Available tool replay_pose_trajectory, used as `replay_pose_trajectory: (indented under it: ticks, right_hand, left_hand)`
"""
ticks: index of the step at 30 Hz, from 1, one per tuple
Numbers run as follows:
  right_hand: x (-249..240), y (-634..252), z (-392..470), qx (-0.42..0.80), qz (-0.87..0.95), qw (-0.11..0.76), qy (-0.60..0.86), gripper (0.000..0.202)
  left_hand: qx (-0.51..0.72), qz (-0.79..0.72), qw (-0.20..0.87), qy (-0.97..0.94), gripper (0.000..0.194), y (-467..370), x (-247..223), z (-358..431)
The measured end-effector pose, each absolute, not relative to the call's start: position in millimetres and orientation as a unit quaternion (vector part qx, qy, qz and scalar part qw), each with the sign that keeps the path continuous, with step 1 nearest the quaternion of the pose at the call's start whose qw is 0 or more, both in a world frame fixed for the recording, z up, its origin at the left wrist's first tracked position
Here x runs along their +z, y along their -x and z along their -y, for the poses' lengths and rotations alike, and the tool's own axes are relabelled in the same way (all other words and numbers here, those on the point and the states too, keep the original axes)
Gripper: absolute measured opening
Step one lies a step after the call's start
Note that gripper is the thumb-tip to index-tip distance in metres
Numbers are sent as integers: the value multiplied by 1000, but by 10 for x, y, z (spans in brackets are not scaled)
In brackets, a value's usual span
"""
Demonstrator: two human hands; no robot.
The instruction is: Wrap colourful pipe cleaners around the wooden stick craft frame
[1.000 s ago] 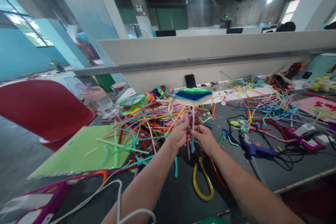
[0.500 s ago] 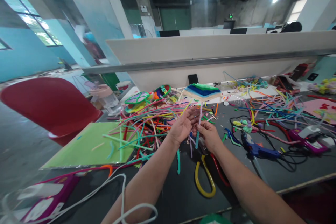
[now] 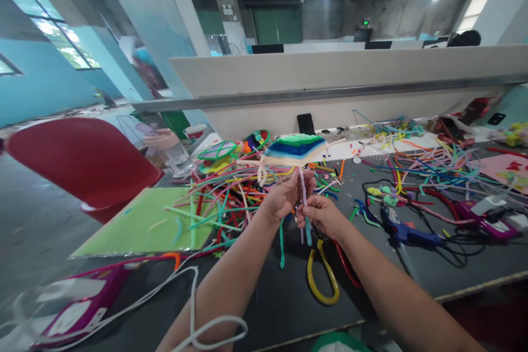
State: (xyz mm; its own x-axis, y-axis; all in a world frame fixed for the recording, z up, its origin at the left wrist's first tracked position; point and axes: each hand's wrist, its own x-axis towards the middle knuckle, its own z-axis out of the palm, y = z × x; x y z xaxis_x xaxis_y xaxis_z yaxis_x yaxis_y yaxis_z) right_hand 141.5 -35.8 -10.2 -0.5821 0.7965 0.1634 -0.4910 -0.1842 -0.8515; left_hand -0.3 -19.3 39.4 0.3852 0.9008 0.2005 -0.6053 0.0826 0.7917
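Observation:
A lilac pipe cleaner with a blue lower end stands nearly upright between my hands. My left hand pinches it near the top, some fingers curled behind it. Lower down, the thumb and fingers of my right hand close on the same strip. Just above them is a layered pipe cleaner piece in green, blue and cream; whether it joins the lilac strip I cannot tell. Scissors with yellow and red handles lie below my right hand, their blades mostly hidden by it.
Loose pipe cleaners are heaped left of my hands, partly over a green sheet. At right lie a blue glue gun and a purple power strip. A white cable crosses in front of my left forearm.
The layered piece has shifted left and tilted. My left fingers have closed in on the lilac pipe cleaner's upper part, and both hands have moved slightly left with it.

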Motion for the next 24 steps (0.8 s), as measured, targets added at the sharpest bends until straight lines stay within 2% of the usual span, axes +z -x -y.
replay_pose_trajectory:
  ticks: [8,11,13,18,24]
  right_hand:
    - [-122,-1470,376,771,519,342,139,23]
    - [-67,-1488,376,769,518,337,164,27]
    - [-17,-1512,346,754,496,389,186,30]
    - [106,-1631,194,610,442,614,234,25]
    - [254,-1716,205,545,415,697,212,16]
  left_hand:
    - [528,-133,711,-445,25,88,435,215]
    - [537,-137,711,-433,24,72,489,244]
    - [557,-150,699,-422,22,57,579,277]
    - [628,-257,593,-433,26,57,910,406]
    - [653,-423,354,-519,24,105,1076,498]
